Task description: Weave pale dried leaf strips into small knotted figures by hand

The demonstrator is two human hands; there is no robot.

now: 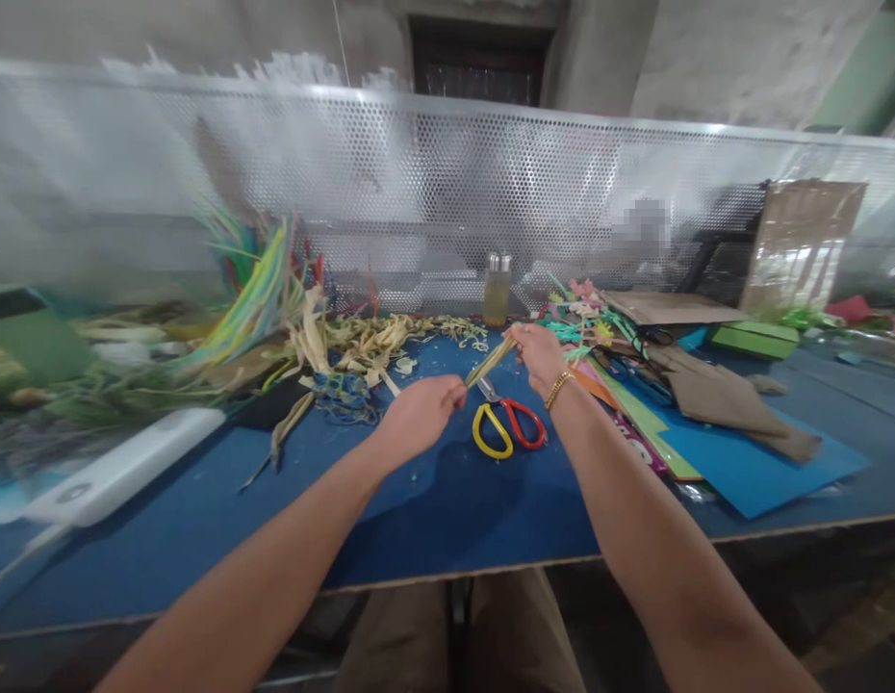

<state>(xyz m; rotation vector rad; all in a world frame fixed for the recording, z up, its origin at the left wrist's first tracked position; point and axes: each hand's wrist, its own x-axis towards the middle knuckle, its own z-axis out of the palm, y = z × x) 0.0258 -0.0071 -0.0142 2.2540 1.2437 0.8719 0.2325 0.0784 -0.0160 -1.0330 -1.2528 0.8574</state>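
Both my hands hold one pale dried leaf strip (491, 362) over the blue table (433, 520). My left hand (419, 416) is closed in a fist on its near end. My right hand (538, 352), with a gold bracelet on the wrist, pinches its far end. The strip runs slanted between them. Just below it, scissors (506, 423) with one yellow and one red handle lie flat on the table, between my two wrists.
A heap of dried leaf strips (368, 345) and coloured strips (256, 289) lies at the back left. A small glass bottle (497, 289) stands by the perforated metal screen (447, 183). Coloured paper sheets (751, 462) and brown card (728, 395) cover the right. A white device (122, 467) lies at left.
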